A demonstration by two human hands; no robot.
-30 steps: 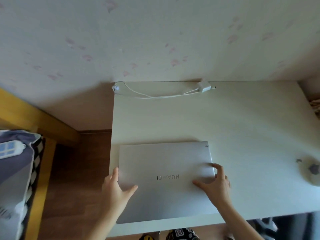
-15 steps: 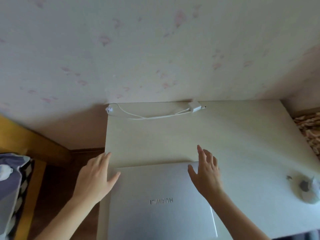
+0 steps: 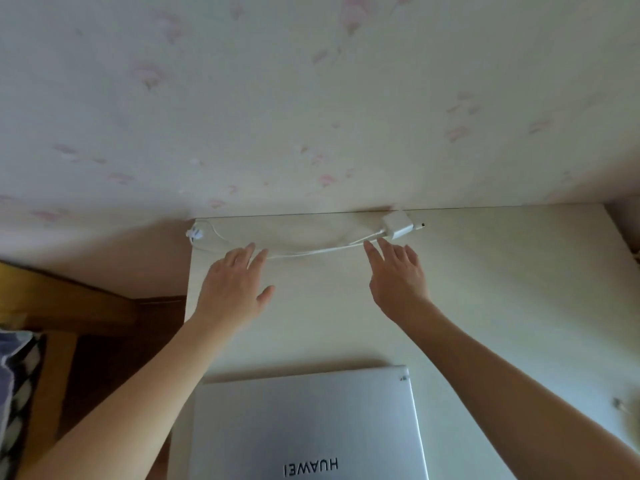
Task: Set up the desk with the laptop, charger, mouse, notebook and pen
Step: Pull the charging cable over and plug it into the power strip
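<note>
A closed silver laptop [image 3: 308,424] lies flat on the white desk [image 3: 502,306] at the near edge, its logo facing me. A white charger brick [image 3: 397,225] rests at the back of the desk against the wall, and its white cable [image 3: 311,251] curves left to a plug end [image 3: 194,233] at the back left corner. My left hand [image 3: 232,289] is stretched out flat with fingers apart, its fingertips just short of the cable. My right hand [image 3: 396,273] is also open, fingertips right by the cable below the charger brick. Neither hand holds anything.
A wall with pale floral wallpaper [image 3: 311,98] stands directly behind the desk. To the left are a wooden floor [image 3: 114,341], a yellow wooden frame [image 3: 45,299] and patterned bedding [image 3: 17,393]. A small item [image 3: 620,403] shows at the desk's right edge.
Both hands have left the laptop and reached forward across the desk to the charger cable. The view has tilted up, so the laptop now sits lower in the frame.
</note>
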